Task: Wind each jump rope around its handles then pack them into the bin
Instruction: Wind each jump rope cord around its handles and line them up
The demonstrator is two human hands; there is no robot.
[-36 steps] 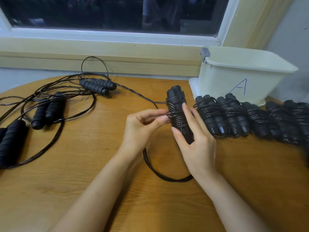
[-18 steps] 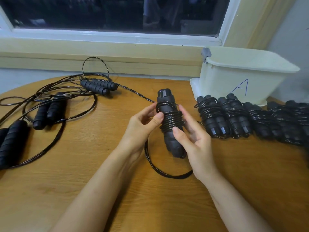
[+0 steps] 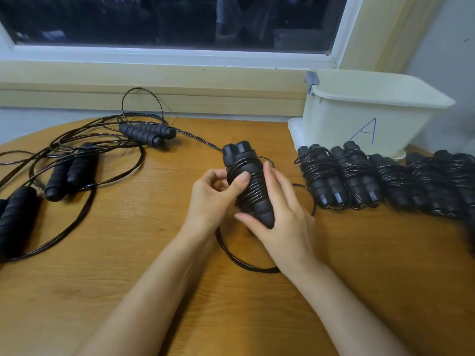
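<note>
A black jump rope's paired handles (image 3: pixel 244 168) stand tilted above the table centre, with cord wound round their middle. My left hand (image 3: pixel 216 199) grips them from the left, thumb pressing on the coils. My right hand (image 3: pixel 280 222) holds the lower end from the right. A loose loop of cord (image 3: pixel 239 260) trails below my wrists. Several wound ropes (image 3: pixel 385 181) lie in a row at the right. The cream bin (image 3: pixel 367 116), marked with a blue A, stands behind that row.
Unwound ropes lie tangled at the left: one handle pair (image 3: pixel 146 133) near the window sill, another handle pair (image 3: pixel 69 173) further left, and a third handle pair (image 3: pixel 15 217) at the table's left edge. The round wooden table (image 3: pixel 128 278) shows in front.
The handle bundle has turned in my hands and more cord lies wound round it. My left thumb has shifted onto the coils. The loose loop has shortened slightly.
</note>
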